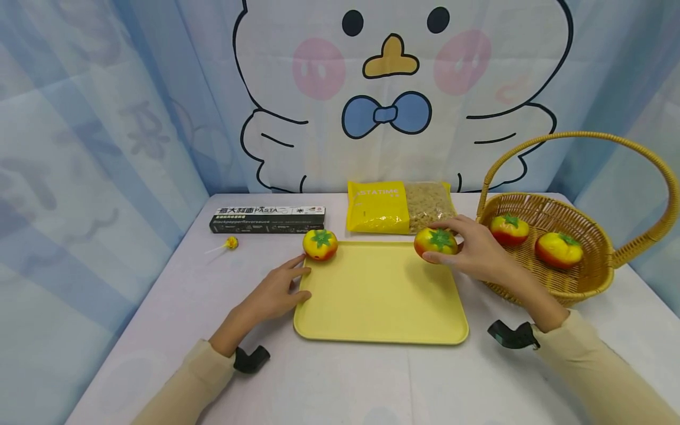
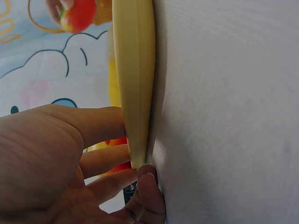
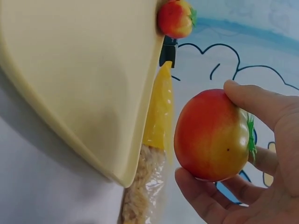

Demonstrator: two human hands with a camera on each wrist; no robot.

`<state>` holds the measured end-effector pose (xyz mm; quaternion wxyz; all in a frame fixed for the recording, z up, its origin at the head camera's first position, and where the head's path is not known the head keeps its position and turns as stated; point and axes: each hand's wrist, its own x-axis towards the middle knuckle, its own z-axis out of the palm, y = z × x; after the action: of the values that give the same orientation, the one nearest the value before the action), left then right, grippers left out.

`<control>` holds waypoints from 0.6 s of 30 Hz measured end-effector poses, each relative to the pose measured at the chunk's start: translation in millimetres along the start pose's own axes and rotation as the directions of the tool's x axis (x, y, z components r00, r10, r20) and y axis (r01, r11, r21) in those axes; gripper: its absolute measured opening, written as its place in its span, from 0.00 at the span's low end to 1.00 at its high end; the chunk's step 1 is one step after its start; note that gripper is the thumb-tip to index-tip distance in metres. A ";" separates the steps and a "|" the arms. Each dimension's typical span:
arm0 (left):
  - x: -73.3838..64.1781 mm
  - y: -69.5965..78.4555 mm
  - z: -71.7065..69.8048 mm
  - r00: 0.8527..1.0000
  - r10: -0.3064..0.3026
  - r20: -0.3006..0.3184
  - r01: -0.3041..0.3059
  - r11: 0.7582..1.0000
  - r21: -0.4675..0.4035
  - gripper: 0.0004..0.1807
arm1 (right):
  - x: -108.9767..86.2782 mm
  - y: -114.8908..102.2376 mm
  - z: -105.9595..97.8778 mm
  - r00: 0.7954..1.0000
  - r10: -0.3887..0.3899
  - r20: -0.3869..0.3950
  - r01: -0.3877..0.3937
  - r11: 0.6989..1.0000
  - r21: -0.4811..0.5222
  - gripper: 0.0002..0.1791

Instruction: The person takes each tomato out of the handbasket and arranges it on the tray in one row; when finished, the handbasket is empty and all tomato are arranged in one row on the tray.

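My right hand [image 1: 478, 251] grips a red-and-yellow toy tomato [image 3: 212, 135] with a green leafy top, thumb and fingers around its sides. In the head view it is above the back right corner of a yellow tray [image 1: 379, 301]; the right wrist view shows it raised clear of the tray. My left hand [image 1: 273, 292] rests at the tray's left edge, fingers loosely spread and touching the rim, as the left wrist view also shows. Just beyond its fingertips a second toy tomato [image 1: 320, 244] sits at the tray's back left corner.
At the right stands a wicker basket [image 1: 605, 277] with a tall handle, holding two toy tomatoes [image 1: 509, 229]. Behind the tray lie a yellow pasta bag [image 1: 378, 206] and a black pasta box [image 1: 267, 220]. A lollipop [image 1: 231, 242] lies to the left, before the box.
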<state>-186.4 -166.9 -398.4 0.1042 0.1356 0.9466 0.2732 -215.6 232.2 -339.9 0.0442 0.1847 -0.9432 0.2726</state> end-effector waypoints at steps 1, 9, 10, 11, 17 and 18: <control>-0.2 0.1 0.0 1.000 0.000 0.000 0.000 1.000 0.001 0.31 | 0.7 -0.9 0.8 1.000 -0.002 -0.001 0.002 1.000 0.003 0.36; 1.1 -0.7 0.1 1.000 -0.008 -0.006 0.008 1.000 0.006 0.31 | 6.6 -5.5 6.5 1.000 0.004 -0.003 -0.004 1.000 0.022 0.37; 1.1 -0.8 0.1 1.000 -0.008 -0.007 0.008 1.000 0.007 0.31 | 7.2 -5.7 7.2 1.000 0.002 -0.004 -0.002 1.000 0.019 0.37; 1.3 -0.8 0.2 1.000 -0.008 -0.008 0.008 1.000 0.007 0.31 | 7.7 -5.7 7.9 1.000 0.001 -0.006 0.000 1.000 0.020 0.37; 2.0 -1.0 0.7 1.000 -0.015 -0.006 0.015 1.000 0.008 0.31 | 10.6 -6.3 12.5 1.000 -0.002 -0.005 0.002 0.999 0.040 0.37; 2.0 -1.0 0.7 1.000 -0.017 -0.005 0.017 1.000 0.008 0.31 | 11.3 -6.7 13.4 1.000 -0.003 -0.002 0.003 0.999 0.046 0.37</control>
<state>-188.3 -166.7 -399.8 0.1038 0.1273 0.9490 0.2690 -223.4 216.2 -345.8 0.0412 0.1867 -0.9364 0.2942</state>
